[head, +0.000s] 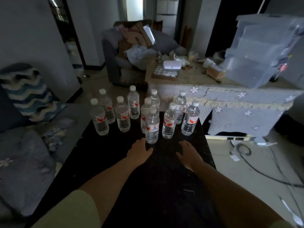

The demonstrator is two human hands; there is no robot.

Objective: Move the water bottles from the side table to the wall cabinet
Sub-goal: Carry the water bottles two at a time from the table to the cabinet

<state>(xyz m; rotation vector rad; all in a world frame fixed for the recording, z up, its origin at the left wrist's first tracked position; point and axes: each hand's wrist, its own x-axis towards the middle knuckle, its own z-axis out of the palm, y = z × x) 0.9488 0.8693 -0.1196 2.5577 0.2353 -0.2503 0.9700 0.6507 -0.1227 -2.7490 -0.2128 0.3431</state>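
Several clear water bottles with white caps and red-and-white labels stand upright at the far half of a dark side table (115, 162). The nearest bottle (152, 125) stands at the centre front of the group, with another bottle (169, 121) just to its right. My left hand (139, 151) reaches out flat with straight fingers, its tips just left of the nearest bottle's base. My right hand (189, 153) stretches forward too, fingers relaxed, a little short of the bottles. Neither hand holds anything. No wall cabinet is in view.
A sofa with a striped cushion (28, 92) lies to the left. A cloth-covered coffee table (230, 96) with clutter and clear plastic storage bins (259, 51) stands behind and right. An armchair piled with boxes (131, 46) sits farther back. Cables (263, 170) run across the floor at right.
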